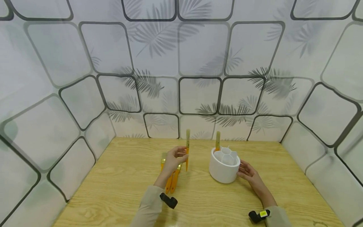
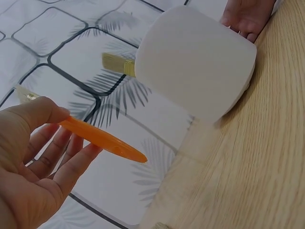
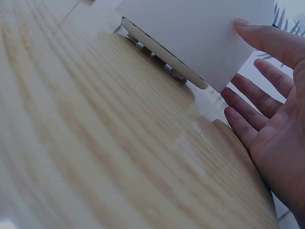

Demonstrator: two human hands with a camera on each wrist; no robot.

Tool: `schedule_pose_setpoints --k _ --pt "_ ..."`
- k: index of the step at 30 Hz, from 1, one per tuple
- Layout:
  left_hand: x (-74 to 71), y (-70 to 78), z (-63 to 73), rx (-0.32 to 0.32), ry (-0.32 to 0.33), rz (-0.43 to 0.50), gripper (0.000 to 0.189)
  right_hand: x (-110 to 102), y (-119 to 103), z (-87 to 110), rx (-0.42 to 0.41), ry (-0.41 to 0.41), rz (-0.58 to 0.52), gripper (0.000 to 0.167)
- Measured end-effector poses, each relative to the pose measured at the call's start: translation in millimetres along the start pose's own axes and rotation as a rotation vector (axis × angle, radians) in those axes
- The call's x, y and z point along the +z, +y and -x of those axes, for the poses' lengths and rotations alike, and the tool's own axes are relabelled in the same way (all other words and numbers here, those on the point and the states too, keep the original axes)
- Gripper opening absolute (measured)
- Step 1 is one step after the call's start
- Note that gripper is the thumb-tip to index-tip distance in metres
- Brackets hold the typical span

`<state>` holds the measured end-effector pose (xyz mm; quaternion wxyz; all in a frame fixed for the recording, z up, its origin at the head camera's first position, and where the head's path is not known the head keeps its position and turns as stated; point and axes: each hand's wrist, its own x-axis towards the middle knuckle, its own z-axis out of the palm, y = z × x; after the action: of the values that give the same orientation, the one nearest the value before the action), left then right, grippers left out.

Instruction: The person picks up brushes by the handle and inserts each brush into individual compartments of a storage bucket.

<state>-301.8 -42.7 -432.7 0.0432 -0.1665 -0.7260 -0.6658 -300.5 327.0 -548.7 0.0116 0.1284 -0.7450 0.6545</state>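
Note:
In the head view my left hand (image 1: 173, 160) pinches a paintbrush (image 1: 187, 151) by its orange handle, bristles up, above the table. The left wrist view shows the handle (image 2: 107, 143) between thumb and fingers. To the right stands a round white brush holder (image 1: 222, 173) with a divided top; another paintbrush (image 1: 217, 141) sits upright in its far left part. My right hand (image 1: 251, 176) rests against the holder's right side. In the right wrist view its thumb (image 3: 267, 38) touches the white wall, and the other fingers are extended near the lower edge.
More paintbrushes (image 1: 175, 181) with orange handles lie on the wooden table (image 1: 119, 183) under and beside my left hand, partly hidden by it. A patterned white curtain (image 1: 198, 94) surrounds the table at the back and sides.

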Motion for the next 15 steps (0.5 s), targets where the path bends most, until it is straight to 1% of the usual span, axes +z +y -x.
schedule_pose_setpoints --k 4,11,15 --pt "0.8 -1.0 0.2 0.005 -0.007 0.026 0.036 -0.5 1.8 -0.3 -0.008 -0.001 0.001 0.059" --pt "2.7 -2.7 0.2 -0.016 -0.024 0.068 0.039 -0.6 2.0 -0.3 -0.001 0.004 0.021 0.059" --pt "4.2 -3.1 0.2 -0.012 -0.031 0.096 0.039 -0.3 1.1 -0.4 0.0 0.007 0.017 0.06"
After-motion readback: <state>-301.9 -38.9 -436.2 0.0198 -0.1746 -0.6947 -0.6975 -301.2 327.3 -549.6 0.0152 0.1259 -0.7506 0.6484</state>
